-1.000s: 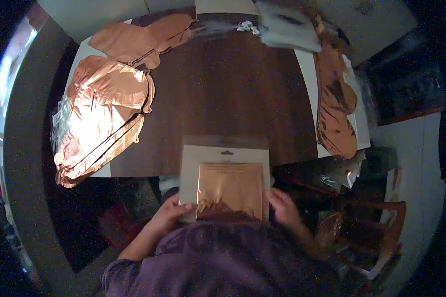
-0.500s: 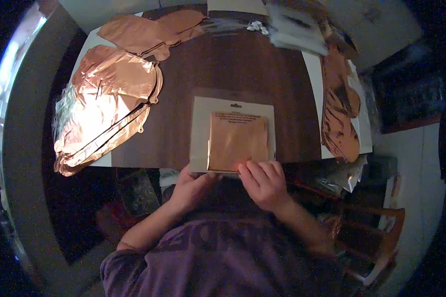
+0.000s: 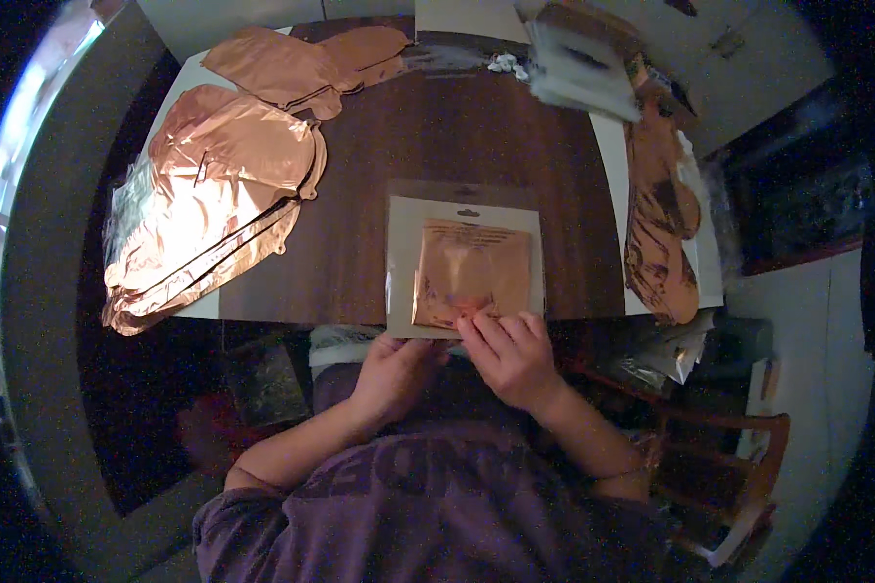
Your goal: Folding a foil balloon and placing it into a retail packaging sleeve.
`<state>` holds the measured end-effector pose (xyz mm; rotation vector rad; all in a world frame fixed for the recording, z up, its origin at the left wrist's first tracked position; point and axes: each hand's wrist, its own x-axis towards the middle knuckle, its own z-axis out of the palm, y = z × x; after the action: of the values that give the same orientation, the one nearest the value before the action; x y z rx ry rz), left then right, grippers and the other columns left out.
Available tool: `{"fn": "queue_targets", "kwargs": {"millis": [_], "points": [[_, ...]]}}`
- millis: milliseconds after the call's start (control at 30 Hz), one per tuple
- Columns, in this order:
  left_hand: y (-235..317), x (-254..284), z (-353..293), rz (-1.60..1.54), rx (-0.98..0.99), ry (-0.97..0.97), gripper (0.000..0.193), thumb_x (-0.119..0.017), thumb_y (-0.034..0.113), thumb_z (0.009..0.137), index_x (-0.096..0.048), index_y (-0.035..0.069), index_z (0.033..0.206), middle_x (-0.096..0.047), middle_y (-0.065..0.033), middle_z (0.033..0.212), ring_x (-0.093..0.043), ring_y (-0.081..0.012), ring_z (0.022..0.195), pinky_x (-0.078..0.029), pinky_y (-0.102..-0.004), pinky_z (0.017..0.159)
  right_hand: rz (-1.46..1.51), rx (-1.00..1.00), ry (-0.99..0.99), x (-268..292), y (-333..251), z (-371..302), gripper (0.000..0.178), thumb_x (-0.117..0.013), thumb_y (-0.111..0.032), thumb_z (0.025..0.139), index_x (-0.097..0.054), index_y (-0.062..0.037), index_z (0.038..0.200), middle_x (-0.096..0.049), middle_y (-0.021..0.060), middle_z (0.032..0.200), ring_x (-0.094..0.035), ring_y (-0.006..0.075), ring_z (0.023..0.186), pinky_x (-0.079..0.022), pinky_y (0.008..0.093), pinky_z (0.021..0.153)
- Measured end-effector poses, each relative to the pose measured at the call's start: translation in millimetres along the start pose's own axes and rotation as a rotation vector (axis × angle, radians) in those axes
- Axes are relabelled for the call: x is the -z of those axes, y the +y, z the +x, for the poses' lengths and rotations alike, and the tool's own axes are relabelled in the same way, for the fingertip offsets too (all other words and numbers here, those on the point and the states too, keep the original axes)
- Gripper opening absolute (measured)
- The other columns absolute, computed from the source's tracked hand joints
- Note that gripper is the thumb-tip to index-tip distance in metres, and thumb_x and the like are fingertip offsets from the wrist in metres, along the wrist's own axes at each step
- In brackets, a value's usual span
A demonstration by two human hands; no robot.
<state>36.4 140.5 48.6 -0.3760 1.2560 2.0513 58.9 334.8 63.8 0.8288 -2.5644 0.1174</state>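
Note:
A clear plastic package (image 3: 408, 209) with a pale backing card and a hang hole lies at the near edge of the table. Inside it, or on its card, shows a folded copper-coloured foil balloon (image 3: 472, 262). My left hand (image 3: 395, 374) is closed at the package's lower left edge, its fingertips partly hidden beneath. With bent fingers, my right hand (image 3: 507, 355) grips the lower edge, the fingertips pressed on the bottom of the foil. Flat copper foil balloons (image 3: 233, 146) lie stacked on the left of the table.
More flat foil balloons (image 3: 301, 68) lie at the far left, and others (image 3: 661, 209) along the right edge. Clear plastic packs (image 3: 583, 73) and small white bits (image 3: 507, 66) sit at the back of the dark wooden table (image 3: 457, 126). A wooden chair (image 3: 768, 457) stands at the lower right.
The package appears slightly further right in view. My right fingertips have shifted a little left along its lower edge, and the foil there looks more creased.

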Motion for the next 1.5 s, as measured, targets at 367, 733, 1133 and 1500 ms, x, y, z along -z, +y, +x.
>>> {"fn": "queue_targets", "kwargs": {"millis": [367, 733, 1133, 1500], "points": [[-18, -2, 5, -0.004, -0.125, -0.063, 0.020, -0.058, 0.007, 0.092, -0.064, -0.001, 0.109, -0.066, -0.0041, 0.093, -0.058, -0.0104, 0.075, -0.044, -0.0214, 0.065, -0.110, -0.013, -0.026, 6, -7, 1, 0.035, -0.056, -0.017, 0.078, -0.066, -0.0021, 0.109, -0.064, 0.0068, 0.101, -0.055, 0.0205, 0.078, -0.043, 0.0378, 0.077], [13, 25, -17, 0.278, -0.013, 0.034, 0.021, -0.062, 0.020, 0.092, -0.065, -0.001, 0.095, -0.065, -0.0005, 0.079, -0.057, -0.0107, 0.065, -0.046, -0.0286, 0.056, -0.017, -0.155, 0.042, -15, -3, 1, 0.026, -0.067, -0.019, 0.077, -0.066, -0.0107, 0.102, -0.056, 0.0032, 0.091, -0.053, 0.0239, 0.080, -0.041, 0.0399, 0.074], [43, 14, 37, 1.776, -1.028, -0.045, 0.077, -0.066, 0.039, 0.082, -0.031, 0.013, 0.145, -0.028, -0.0199, 0.150, -0.025, -0.0420, 0.138, -0.021, -0.0544, 0.112, 0.044, -0.449, 0.030, -11, 29, -30, 0.063, -0.073, -0.040, 0.077, -0.054, -0.0050, 0.125, -0.059, 0.0111, 0.119, -0.053, 0.0311, 0.107, -0.039, 0.0481, 0.092], [38, 23, 53, 1.813, -1.091, -0.151, 0.061, -0.064, 0.029, 0.085, -0.042, 0.012, 0.139, -0.035, -0.0182, 0.147, -0.033, -0.0405, 0.135, -0.030, -0.0538, 0.108, 0.026, -0.539, 0.056, -11, 23, -34, 0.052, -0.075, -0.037, 0.074, -0.062, -0.0098, 0.116, -0.058, 0.0057, 0.122, -0.050, 0.0296, 0.109, -0.037, 0.0482, 0.096]]}}
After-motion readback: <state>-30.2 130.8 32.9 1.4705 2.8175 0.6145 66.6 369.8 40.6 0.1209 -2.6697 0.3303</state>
